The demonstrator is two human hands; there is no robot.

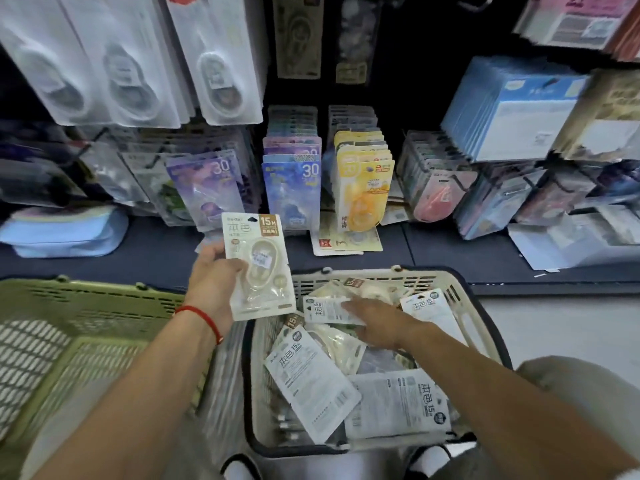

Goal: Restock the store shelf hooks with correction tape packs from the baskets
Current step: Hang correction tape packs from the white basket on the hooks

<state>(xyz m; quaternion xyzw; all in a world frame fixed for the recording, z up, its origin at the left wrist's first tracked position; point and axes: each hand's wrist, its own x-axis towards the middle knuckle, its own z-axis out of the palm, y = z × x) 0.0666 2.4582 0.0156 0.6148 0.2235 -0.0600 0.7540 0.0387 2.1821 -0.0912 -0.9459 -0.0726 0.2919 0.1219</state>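
Note:
My left hand (216, 282) grips a cream correction tape pack (258, 265) marked 15M, upright above the gap between the two baskets. My right hand (377, 320) reaches into the cream basket (460, 299), its fingers stretched flat over a white pack (329, 310) lying on the pile. Several more packs (311, 379) lie loose in that basket, some face down. Shelf hooks ahead carry hanging packs: purple (211, 188), blue (292, 188) and yellow (363, 188).
A green basket (69, 327) stands at the left. Large white blister packs (131, 57) hang overhead at the left. Blue boxed goods (512, 109) sit at the right. A dark shelf ledge (159, 251) runs behind the baskets, with loose cards (343, 242) on it.

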